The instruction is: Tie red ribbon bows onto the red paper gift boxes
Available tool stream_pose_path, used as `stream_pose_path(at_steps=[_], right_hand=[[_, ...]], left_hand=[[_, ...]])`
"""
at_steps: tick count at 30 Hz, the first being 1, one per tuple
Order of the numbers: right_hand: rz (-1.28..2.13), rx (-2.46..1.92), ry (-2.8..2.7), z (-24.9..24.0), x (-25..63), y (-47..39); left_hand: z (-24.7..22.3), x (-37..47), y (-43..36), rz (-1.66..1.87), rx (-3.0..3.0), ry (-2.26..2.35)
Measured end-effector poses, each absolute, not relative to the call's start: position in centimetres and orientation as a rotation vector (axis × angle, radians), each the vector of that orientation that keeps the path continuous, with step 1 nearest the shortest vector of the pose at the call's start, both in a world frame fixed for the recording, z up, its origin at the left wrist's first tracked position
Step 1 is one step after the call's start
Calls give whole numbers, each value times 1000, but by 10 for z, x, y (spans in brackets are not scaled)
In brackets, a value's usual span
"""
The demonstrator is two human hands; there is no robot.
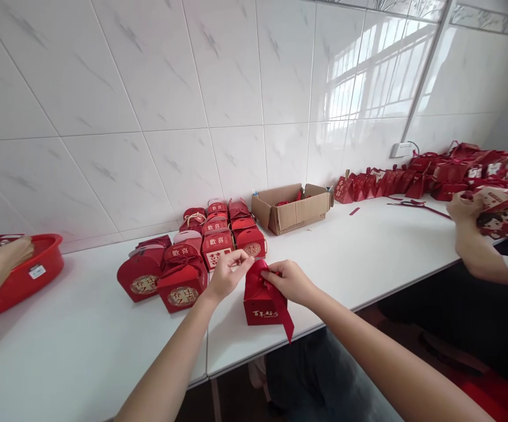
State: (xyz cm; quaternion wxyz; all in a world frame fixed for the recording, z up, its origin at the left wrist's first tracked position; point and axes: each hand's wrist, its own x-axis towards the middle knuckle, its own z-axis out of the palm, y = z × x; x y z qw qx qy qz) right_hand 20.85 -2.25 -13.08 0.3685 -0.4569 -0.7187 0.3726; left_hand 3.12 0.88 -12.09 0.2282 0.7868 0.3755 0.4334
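A small red gift box point(262, 313) with gold lettering stands upright near the table's front edge. Red ribbon point(287, 319) is gathered at its top, and one tail hangs down over the right front corner. My right hand point(291, 282) pinches the ribbon at the top of the box. At the upper left of the same ribbon, my left hand point(229, 274) has thumb and forefinger closed together; the bit between these fingertips is barely visible. Just left of my left hand stands a red box with a round gold emblem point(182, 293).
Several red boxes point(217, 241) stand in rows behind. An open cardboard carton point(295, 220) sits by the wall. At left, another person's hand point(5, 258) is over a red basin point(45, 275). At right, a co-worker's hand point(464, 214) holds a printed red box point(506, 214) near piled boxes point(451, 173).
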Motion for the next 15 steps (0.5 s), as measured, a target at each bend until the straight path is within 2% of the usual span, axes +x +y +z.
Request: stream_pose_path(at_steps=[7, 11, 15], right_hand=[[1006, -1207, -1857, -126, 210, -19], [1025, -1235, -1870, -121, 209, -21], [1001, -1260, -1887, -121, 208, -22]], left_hand=[[-117, 16, 5, 1007, 2436, 962], [-90, -1, 9, 983, 2139, 944], [-61, 10, 11, 932, 1816, 715]])
